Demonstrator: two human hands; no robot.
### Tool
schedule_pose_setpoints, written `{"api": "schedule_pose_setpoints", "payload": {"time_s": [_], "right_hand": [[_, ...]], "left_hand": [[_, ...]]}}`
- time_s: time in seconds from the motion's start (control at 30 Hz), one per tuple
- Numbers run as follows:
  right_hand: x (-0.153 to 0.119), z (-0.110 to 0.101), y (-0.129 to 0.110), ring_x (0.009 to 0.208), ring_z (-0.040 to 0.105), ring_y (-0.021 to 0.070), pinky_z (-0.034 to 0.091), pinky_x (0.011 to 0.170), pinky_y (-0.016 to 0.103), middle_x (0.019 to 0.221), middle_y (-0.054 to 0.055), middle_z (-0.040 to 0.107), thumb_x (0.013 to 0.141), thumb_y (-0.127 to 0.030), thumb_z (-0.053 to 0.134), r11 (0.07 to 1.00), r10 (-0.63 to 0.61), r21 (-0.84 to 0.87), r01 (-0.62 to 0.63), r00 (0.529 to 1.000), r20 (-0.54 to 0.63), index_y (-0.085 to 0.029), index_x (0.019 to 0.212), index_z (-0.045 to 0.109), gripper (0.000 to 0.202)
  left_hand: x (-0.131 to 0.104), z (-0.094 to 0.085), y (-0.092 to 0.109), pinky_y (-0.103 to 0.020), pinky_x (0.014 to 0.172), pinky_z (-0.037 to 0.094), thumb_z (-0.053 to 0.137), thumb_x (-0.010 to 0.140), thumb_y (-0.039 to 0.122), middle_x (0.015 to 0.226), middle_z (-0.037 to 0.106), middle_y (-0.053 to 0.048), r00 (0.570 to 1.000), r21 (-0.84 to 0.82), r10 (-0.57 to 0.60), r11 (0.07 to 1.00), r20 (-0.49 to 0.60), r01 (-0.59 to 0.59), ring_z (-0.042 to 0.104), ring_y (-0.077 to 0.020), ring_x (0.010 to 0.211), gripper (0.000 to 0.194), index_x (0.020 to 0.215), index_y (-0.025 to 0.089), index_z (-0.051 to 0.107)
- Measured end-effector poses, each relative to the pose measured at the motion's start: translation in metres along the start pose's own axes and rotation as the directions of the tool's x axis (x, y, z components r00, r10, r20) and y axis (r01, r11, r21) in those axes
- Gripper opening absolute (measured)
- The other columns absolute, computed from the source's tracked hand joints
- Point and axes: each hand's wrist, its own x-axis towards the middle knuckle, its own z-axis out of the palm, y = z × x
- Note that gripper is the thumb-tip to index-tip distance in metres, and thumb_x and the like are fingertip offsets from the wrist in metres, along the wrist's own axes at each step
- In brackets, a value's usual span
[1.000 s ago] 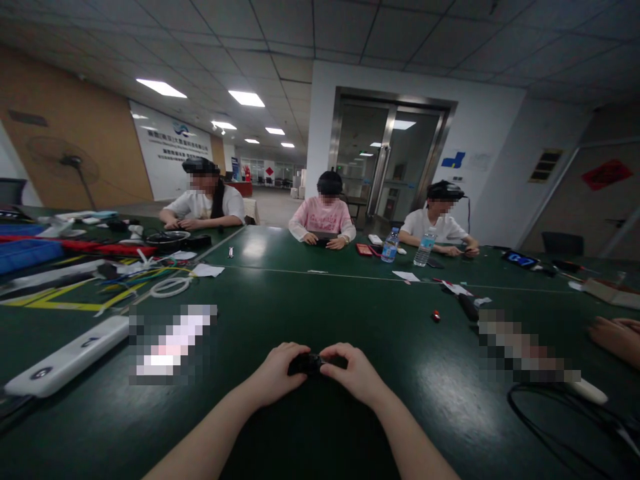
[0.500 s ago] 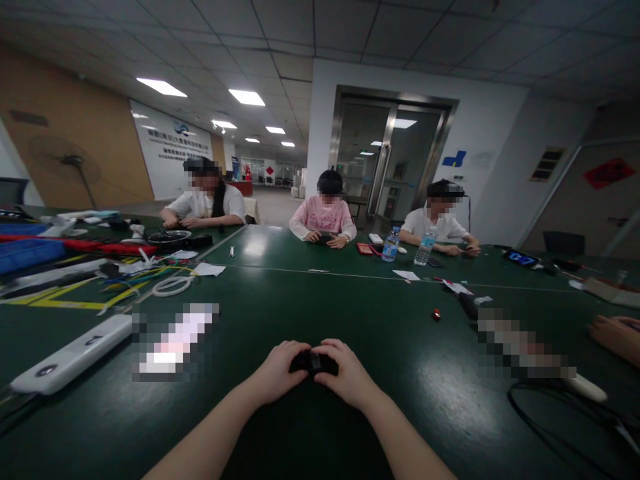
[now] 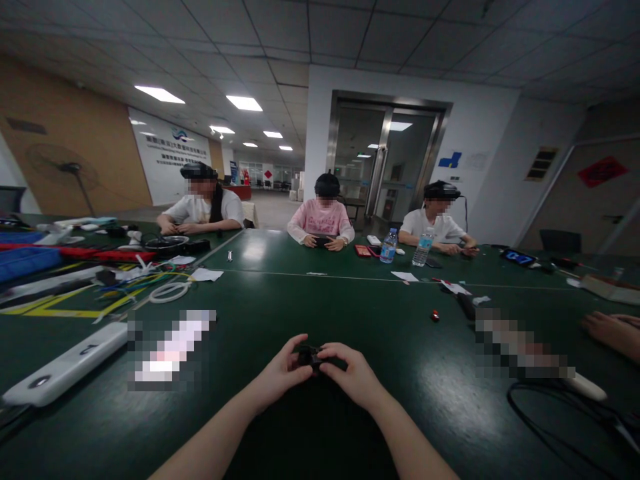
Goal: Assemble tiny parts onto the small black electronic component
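Between my two hands, at the near middle of the green table [image 3: 250, 307], is a small dark black object [image 3: 311, 357] whose kind I cannot make out. My left hand [image 3: 280, 373] grips its left side with the thumb below, and the index finger is raised off it. On the other side, my right hand [image 3: 353, 375] pinches it between thumb and fingers. Much of the object is covered by the fingers.
To the left lie a white power strip [image 3: 70, 363], a blurred-out phone-like thing [image 3: 175, 347] and a coiled white cable [image 3: 170, 291]. A small red item [image 3: 435, 316], black cable [image 3: 530, 417] and two bottles [image 3: 388, 247] are on the right. Several people sit around the table.
My left index finger has lifted away from the black object, showing more of it. Both hands keep hold in nearly the same place. The view has shifted slightly.
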Motion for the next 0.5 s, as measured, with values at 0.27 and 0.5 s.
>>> {"api": "schedule_pose_setpoints", "payload": {"time_s": [0.27,0.5], "right_hand": [[0.001,0.004,0.0,0.104,0.056,0.0196,0.04,0.096,0.037,0.108,0.005,0.061,0.071,-0.015,0.064,1.0,-0.024,0.017,0.024,0.999,-0.026,-0.022,0.087,0.067,0.018],[-0.001,0.006,-0.011,0.101,0.057,0.0189,0.043,0.093,0.035,0.102,0.0,0.063,0.07,-0.016,0.065,0.999,0.02,-0.029,-0.02,1.0,-0.004,-0.025,0.1,0.061,0.031]], "left_hand": [[0.002,0.011,0.007,-0.029,0.071,0.051,0.056,0.086,0.028,0.087,0.069,-0.01,0.962,-0.304,-0.233,0.935,-0.14,0.182,0.069,-0.0162,0.067,0.02,0.101,0.014,0.054],[0.001,0.008,0.002,-0.03,0.077,0.049,0.073,0.069,0.015,0.091,0.064,-0.007,0.981,-0.24,-0.171,0.96,-0.096,0.144,0.065,-0.0159,0.075,0.033,0.097,0.013,0.057]]}}
